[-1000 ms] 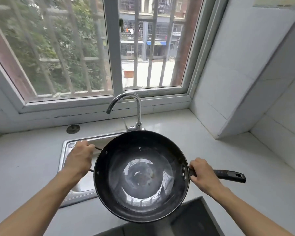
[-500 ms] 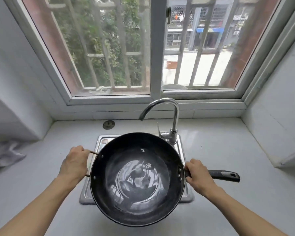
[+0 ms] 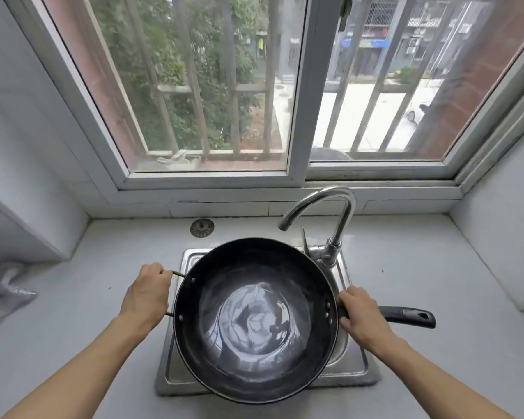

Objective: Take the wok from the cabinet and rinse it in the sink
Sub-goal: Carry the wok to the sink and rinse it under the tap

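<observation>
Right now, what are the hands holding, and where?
The wok: left hand grips its small loop handle, right hand grips the long handle's base, by the rim.

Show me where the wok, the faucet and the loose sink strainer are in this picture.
wok (image 3: 254, 325): head view, on the shiny inner bottom of the pan.
faucet (image 3: 344, 219): head view, on the upright part of its curved steel neck.
sink strainer (image 3: 202, 228): head view, on the middle of the round disc lying on the counter.
</observation>
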